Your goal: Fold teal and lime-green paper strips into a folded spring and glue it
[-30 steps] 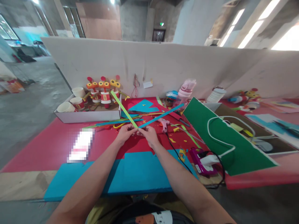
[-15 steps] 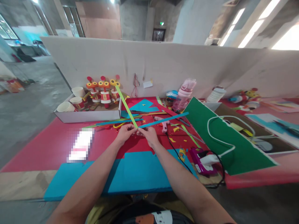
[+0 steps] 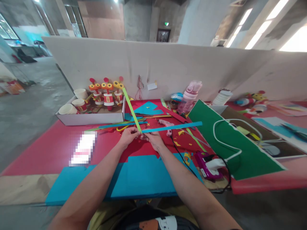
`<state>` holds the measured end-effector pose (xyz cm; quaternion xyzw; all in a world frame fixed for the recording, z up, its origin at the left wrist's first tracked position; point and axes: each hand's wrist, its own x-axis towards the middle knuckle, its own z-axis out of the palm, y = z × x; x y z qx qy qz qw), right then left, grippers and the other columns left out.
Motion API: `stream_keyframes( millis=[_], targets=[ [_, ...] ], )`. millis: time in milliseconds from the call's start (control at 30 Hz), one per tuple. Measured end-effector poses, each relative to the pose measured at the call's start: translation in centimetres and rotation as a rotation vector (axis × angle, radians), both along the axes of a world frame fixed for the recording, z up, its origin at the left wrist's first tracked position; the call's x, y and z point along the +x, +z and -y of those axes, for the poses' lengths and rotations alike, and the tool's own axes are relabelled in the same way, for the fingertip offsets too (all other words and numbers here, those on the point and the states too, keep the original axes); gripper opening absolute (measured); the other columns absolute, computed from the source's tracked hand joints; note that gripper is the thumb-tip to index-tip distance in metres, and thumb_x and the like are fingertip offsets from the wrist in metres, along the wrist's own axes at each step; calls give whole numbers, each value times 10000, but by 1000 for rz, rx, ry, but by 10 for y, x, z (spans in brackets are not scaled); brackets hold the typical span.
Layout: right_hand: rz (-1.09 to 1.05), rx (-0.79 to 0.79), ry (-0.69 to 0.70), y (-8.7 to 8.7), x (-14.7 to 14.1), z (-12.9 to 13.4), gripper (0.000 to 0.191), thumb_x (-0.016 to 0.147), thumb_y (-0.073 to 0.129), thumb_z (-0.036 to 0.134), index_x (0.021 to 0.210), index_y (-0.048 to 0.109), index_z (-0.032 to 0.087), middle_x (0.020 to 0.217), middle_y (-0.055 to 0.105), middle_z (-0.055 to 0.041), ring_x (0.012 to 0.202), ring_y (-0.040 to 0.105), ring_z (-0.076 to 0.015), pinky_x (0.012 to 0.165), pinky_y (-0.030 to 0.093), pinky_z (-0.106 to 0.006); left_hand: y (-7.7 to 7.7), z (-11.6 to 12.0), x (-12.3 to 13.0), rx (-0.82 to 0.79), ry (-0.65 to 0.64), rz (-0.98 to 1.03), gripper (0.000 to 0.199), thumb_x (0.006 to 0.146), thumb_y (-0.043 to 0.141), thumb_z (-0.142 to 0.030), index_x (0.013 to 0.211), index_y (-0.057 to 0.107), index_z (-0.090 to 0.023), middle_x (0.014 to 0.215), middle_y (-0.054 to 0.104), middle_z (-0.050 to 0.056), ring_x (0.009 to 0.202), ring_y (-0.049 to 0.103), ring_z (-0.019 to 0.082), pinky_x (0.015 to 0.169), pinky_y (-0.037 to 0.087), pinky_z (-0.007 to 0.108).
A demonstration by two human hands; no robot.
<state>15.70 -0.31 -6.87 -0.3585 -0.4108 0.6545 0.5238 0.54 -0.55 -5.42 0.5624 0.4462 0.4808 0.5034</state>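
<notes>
Just left of the pink glue gun (image 3: 169, 131), the left hand (image 3: 129, 138) and right hand (image 3: 154, 140) sit close together, fingertips pinching the corner where two narrow, flat paper strips meet. The lime green strip (image 3: 131, 108) slants up and away, leftward of the gun; the blue strip (image 3: 183, 126) runs rightward across it in view, its far end overlapping the green board (image 3: 223, 140). Both have straight, clean edges. Nearer than the gun, a band of red cover (image 3: 137, 152) separates the hands from the blue sheet (image 3: 150, 175) along the table's front edge.
</notes>
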Motion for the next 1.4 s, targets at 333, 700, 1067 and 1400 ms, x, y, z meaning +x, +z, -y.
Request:
stream_keyframes(
  millis=[333, 700, 1067, 1400],
  targets=[
    [28, 24, 32, 1, -1, 0, 335, 580, 769, 407, 772, 672, 149, 605, 649, 3, 556, 607, -113, 622, 537, -271, 0, 1, 0, -15, 12, 3, 230, 634, 709, -345, 645, 607, -140, 562, 583, 0, 507, 510, 98, 527, 408, 226],
    [102, 36, -1, 0, -2, 1, 328, 590, 755, 420, 784, 684, 165, 579, 643, 5, 530, 599, -123, 595, 523, -271, -1, -2, -6, 26, -29, -72, 286, 633, 728, -409, 672, 666, -133, 640, 652, 60, 569, 574, 152, 540, 439, 259],
    [-98, -4, -136, -1, 0, -5, 296, 551, 782, 382, 731, 650, 187, 625, 633, 29, 587, 598, -109, 659, 536, -273, 0, 6, 6, 94, -37, -75, 246, 674, 705, -381, 759, 617, -167, 672, 610, 20, 615, 552, 124, 573, 440, 238],
    [78, 97, -61, -2, -4, -1, 321, 585, 750, 379, 825, 678, 180, 752, 692, -11, 685, 651, -146, 758, 532, -318, -3, 3, 3, 67, 29, -26, 245, 694, 669, -408, 702, 608, -170, 618, 599, 0, 584, 530, 116, 565, 410, 227]
  ],
)
